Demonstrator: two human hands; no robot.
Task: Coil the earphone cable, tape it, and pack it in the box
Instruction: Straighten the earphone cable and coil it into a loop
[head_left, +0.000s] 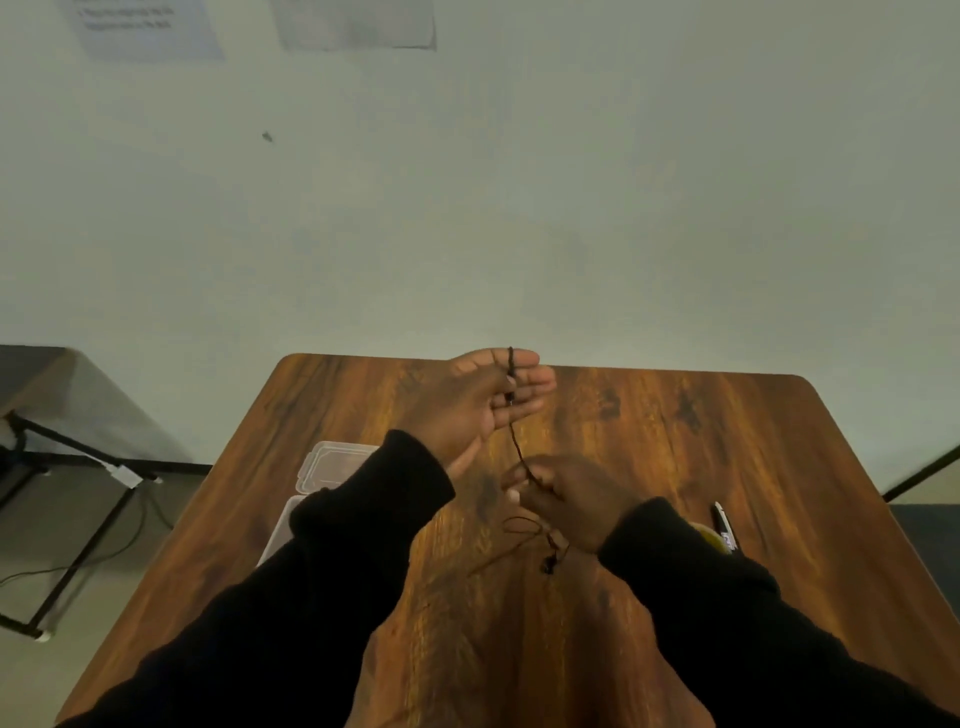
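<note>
Two bare hands work over a wooden table (649, 457), both in black sleeves (322, 587). Raised above the far edge, the left hand (485, 402) is spread flat with its palm turned rightward and its fingers straight and together; the dark earphone cable (517, 447) runs over the top of those fingers and down across the palm, so the hand is open with the cable draped on it rather than clenched. From there the cable slants down to the right hand (563, 499), which is curled over it, thumb and fingertips pinched on the strand. Below that hand the rest of the cable hangs in loose loops just above the tabletop, ending in a small dark piece that may be an earbud; motion blur makes the loops hard to trace.

Left of the arms sits a clear plastic box (332, 467) with its lid open, its near part hidden behind the left sleeve. To the right, a black marker (723, 525) lies on the table; its label shows print too small to read. Beside it something yellowish (709, 535) peeks out from behind the right sleeve, mostly covered. Two sheets of paper (150, 26) on the wall carry printed lines, blurred beyond reading and cut off at the top edge.
</note>
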